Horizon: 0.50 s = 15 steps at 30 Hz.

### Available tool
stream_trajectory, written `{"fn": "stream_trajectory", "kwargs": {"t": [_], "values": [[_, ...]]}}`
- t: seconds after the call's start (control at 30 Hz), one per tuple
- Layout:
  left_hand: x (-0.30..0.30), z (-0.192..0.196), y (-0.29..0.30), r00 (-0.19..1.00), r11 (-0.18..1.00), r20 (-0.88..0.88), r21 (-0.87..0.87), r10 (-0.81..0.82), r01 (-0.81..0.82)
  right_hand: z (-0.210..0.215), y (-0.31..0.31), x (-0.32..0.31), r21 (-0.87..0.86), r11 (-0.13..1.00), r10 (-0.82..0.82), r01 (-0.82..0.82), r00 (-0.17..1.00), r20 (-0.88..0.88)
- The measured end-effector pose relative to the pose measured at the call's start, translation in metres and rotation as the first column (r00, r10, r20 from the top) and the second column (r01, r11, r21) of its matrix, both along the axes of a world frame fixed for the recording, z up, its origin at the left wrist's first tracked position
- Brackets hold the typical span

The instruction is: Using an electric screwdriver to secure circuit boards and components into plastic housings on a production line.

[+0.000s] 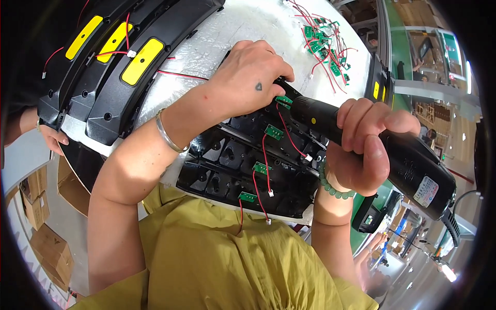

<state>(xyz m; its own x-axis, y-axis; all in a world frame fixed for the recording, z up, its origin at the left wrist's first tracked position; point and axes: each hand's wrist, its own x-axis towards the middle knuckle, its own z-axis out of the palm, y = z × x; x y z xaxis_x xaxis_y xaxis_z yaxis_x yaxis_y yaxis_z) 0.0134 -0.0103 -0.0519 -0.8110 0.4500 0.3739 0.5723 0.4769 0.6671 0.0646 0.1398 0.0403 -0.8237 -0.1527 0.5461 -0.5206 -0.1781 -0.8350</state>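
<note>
Close under my chest, on the white worktop (243,26), lies a stack of black plastic housings (248,170), each carrying a small green circuit board (262,168) with a thin red wire (264,178) trailing to a white plug. My right hand (364,150) is wrapped tight around the black body of an electric screwdriver (392,150), fingers curled fully over it, thumb on top; a green bead bracelet (333,188) sits on that wrist. The tool lies tilted, its nose pointing up and to the left toward the topmost green board at the far edge of the stack. My left hand (248,77) is cupped over that same spot, fingers bent down and touching the tip of the tool and the housing; whether they pinch a screw I cannot tell. A silver bangle (168,135) rings that wrist.

Farther left, well apart from the stack, three more black housings with yellow inserts (139,62) lean together, red leads draped over them. Another person's hand (51,138) touches their lower edge. At the far side of the worktop lies a loose heap of green boards with red wires (323,44).
</note>
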Motion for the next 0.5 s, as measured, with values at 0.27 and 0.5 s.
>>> {"fn": "stream_trajectory", "kwargs": {"t": [0.27, 0.5], "values": [[0.003, 0.001, 0.000, 1.000, 1.000, 0.014, 0.018, 0.017, -0.017, -0.001, -0.004, -0.006, 0.040, 0.996, 0.080, -0.079, 0.997, -0.013], [0.001, -0.001, 0.001, 1.000, 1.000, 0.016, 0.008, 0.000, 0.000, 0.001, -0.010, -0.007, 0.045, 0.994, 0.096, -0.097, 0.995, 0.018]]}}
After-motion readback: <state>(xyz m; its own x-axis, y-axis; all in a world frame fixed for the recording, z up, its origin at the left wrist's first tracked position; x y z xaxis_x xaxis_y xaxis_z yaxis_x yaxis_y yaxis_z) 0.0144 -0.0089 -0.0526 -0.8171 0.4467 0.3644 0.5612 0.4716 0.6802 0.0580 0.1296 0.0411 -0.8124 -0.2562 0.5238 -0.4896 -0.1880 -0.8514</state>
